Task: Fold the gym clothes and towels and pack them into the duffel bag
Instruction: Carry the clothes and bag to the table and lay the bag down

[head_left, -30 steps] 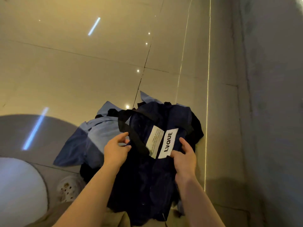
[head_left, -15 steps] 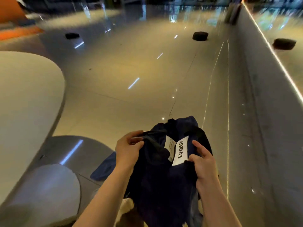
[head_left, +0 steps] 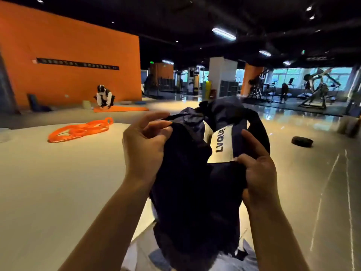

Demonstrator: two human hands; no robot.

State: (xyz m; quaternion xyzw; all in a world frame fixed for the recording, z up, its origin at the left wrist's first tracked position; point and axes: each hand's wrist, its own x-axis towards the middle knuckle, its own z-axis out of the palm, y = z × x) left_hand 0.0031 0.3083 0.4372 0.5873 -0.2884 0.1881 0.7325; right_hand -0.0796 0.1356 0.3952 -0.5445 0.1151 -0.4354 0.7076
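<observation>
**Dark bag held up between both hands**

Nearest to us, at the bottom edge of the view, we see bits of blue cloth lying low beneath the hanging bundle; whether it is a garment or a towel we cannot tell.

Above that, we see both forearms reaching forward and a dark navy duffel bag held up in the air between them, its fabric slack and crumpled. The left hand grips the bag's upper left edge — thumb and curled fingers pinch a black strap or hem there, with one finger raised slightly off the cloth. The right hand grips the right side, its fingers curled into a fold of fabric and the thumb stretched up along the bag. Between the two hands a white label reading "LVQUE" faces us, just beside the right thumb.

To the left, past the left forearm, a pale raised surface spreads out, and an orange strap lies looped on its far part. On the right, a dark round disc sits on the glossy floor.

Farther off, a person crouches over an orange mat before an orange wall — gym machines stand at the far right by the windows.
</observation>
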